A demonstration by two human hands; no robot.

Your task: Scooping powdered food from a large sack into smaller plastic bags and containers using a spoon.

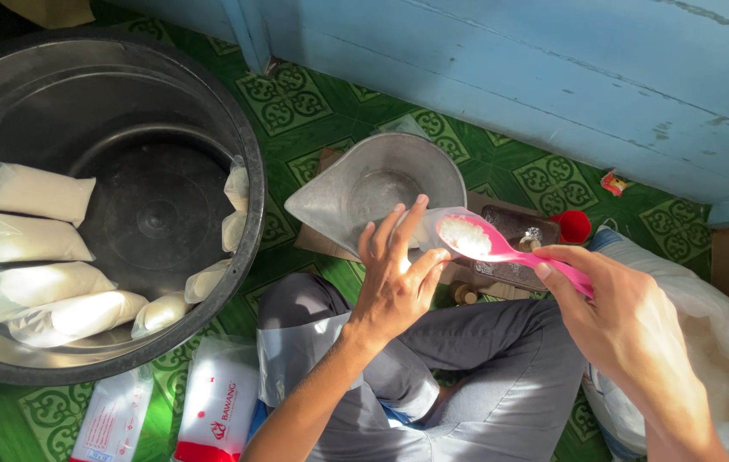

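Right now the filling step is in hand, judging by the pose. Left hand (pixel 394 287) holds a small clear plastic bag (pixel 434 224) open at its mouth, thumb and fingers pinched on the rim. Right hand (pixel 616 316) is closed around the handle of a pink spoon (pixel 501 246), whose bowl carries a heap of white grains (pixel 465 234) and sits right at the bag mouth. Whether the spoon tip is already inside the bag or just touching the rim, cannot tell.

Just beyond the bag, far side, is a metal scale pan (pixel 373 184) with nothing visible in it. A red cap (pixel 573 226) lies to the right of it, near the blue wooden wall (pixel 552 77). At right, just beside the right forearm, is a big open sack (pixel 723 359) of the same white stuff. At left a large dark tub (pixel 125 205) holds several filled, sealed packets (pixel 35 192), lying along its left and near walls. Printed red-and-white packs (pixel 215 402) lie on the green patterned floor (pixel 296 103) near the left knee.

Next move, as a judgement: tip the spoon so the grains slide in, keeping the bag mouth wide and steady; a tilt outside the rim would spill onto the grey trousers (pixel 484 368).
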